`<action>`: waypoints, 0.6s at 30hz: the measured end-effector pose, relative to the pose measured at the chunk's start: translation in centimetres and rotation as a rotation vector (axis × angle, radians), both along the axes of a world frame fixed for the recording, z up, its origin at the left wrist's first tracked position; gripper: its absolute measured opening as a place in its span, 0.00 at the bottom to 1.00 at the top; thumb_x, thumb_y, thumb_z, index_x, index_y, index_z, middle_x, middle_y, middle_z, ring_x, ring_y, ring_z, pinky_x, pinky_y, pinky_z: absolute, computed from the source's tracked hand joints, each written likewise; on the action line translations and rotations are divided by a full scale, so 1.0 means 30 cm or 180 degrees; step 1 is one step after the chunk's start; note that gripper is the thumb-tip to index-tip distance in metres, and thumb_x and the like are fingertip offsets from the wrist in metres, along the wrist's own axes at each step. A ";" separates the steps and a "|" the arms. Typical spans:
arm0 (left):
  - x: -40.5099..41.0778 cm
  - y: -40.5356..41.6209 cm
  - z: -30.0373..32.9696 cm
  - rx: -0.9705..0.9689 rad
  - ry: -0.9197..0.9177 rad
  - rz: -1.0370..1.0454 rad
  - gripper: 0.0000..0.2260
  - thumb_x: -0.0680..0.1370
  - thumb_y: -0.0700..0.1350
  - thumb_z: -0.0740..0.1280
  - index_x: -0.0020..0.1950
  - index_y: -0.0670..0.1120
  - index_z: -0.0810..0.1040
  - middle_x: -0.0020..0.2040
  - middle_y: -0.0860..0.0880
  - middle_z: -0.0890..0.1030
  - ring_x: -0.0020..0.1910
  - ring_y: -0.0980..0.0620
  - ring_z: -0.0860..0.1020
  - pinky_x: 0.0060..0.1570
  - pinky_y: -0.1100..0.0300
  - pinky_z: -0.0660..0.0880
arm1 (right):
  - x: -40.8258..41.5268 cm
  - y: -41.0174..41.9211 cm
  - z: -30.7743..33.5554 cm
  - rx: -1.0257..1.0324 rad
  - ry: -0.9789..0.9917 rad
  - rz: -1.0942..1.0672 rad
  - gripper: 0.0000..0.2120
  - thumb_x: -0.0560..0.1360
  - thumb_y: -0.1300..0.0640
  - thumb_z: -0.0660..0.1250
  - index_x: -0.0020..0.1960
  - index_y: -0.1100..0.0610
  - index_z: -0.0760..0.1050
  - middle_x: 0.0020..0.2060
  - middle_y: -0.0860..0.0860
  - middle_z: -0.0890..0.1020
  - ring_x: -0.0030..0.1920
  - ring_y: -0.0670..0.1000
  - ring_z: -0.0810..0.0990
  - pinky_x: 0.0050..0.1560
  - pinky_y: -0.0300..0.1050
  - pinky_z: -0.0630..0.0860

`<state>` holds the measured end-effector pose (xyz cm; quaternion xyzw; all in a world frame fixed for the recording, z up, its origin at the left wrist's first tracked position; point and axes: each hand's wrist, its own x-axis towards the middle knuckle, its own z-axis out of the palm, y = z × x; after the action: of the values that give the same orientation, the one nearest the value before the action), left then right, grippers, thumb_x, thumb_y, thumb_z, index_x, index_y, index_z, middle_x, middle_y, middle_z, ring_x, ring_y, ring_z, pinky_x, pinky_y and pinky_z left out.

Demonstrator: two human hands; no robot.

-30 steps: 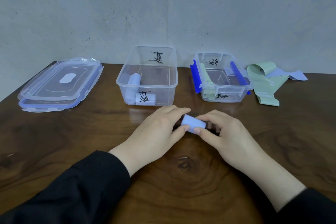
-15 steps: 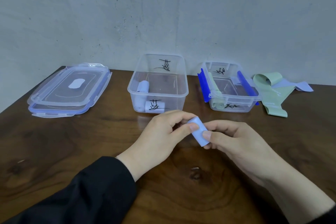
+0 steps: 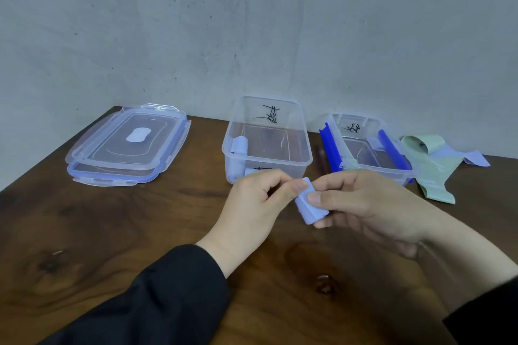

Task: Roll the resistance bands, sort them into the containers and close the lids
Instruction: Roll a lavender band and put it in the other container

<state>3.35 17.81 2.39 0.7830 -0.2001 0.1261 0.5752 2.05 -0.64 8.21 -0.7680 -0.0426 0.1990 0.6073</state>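
Note:
A rolled light-blue band (image 3: 308,206) is lifted above the wooden table, in front of the two containers. My left hand (image 3: 252,210) pinches its upper end with thumb and forefinger. My right hand (image 3: 372,204) grips it from the right, thumb on top and fingers beneath. The middle clear container (image 3: 297,161) stands open with light-blue rolls (image 3: 239,145) at its left end. The right clear container (image 3: 392,169) is open too, with a green band at its left and dark blue bands draped over both long rims.
Two clear lids (image 3: 126,148) with blue seals lie stacked at the back left. An unrolled green band (image 3: 429,173) and a light-blue band (image 3: 471,158) lie at the far right. A grey wall stands close behind the containers.
Both hands lifted the rolled band off the table and turned it more upright. The camera view tilted up, so the containers sit lower in frame.

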 end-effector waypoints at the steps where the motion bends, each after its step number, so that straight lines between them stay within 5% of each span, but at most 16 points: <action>1: 0.002 0.004 -0.001 0.0002 -0.0142 0.0079 0.16 0.76 0.58 0.64 0.42 0.47 0.82 0.37 0.53 0.81 0.40 0.56 0.78 0.38 0.69 0.71 | 0.009 0.012 0.013 -0.0041 -0.0002 0.0018 0.11 0.72 0.59 0.73 0.51 0.63 0.84 0.51 0.65 0.83 0.45 0.53 0.83 0.51 0.47 0.81; 7: 0.062 0.103 0.002 -0.0631 -0.1026 0.1184 0.16 0.82 0.52 0.56 0.48 0.47 0.81 0.41 0.60 0.77 0.44 0.60 0.77 0.46 0.69 0.70 | 0.142 0.076 0.107 -0.0567 -0.0428 -0.0364 0.13 0.71 0.57 0.75 0.49 0.66 0.82 0.47 0.67 0.83 0.43 0.58 0.81 0.64 0.63 0.74; 9: 0.109 0.154 0.002 -0.0730 -0.0818 0.1561 0.14 0.83 0.49 0.56 0.47 0.48 0.79 0.41 0.59 0.77 0.45 0.61 0.76 0.45 0.71 0.69 | 0.227 0.095 0.130 -0.0657 -0.0595 -0.0568 0.12 0.71 0.58 0.75 0.48 0.66 0.82 0.46 0.65 0.84 0.43 0.56 0.83 0.64 0.62 0.76; 13: 0.218 0.193 -0.021 -0.0694 -0.0168 0.1631 0.08 0.83 0.47 0.58 0.54 0.54 0.76 0.48 0.60 0.78 0.51 0.66 0.74 0.50 0.74 0.67 | 0.409 0.175 0.122 -0.1132 -0.0654 -0.0727 0.05 0.72 0.62 0.73 0.42 0.64 0.79 0.38 0.58 0.81 0.37 0.50 0.83 0.47 0.44 0.84; 18: 0.320 0.207 -0.060 -0.0685 0.0301 0.1382 0.15 0.84 0.49 0.55 0.68 0.51 0.73 0.62 0.54 0.77 0.62 0.58 0.74 0.64 0.56 0.71 | 0.627 0.306 0.027 -0.1867 -0.0624 -0.0685 0.07 0.64 0.59 0.71 0.40 0.61 0.80 0.32 0.57 0.78 0.36 0.56 0.83 0.55 0.55 0.81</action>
<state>12.93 24.01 0.58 0.7469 0.0145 0.2305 0.6235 20.85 8.54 9.03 -0.9258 0.0397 0.0626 0.3707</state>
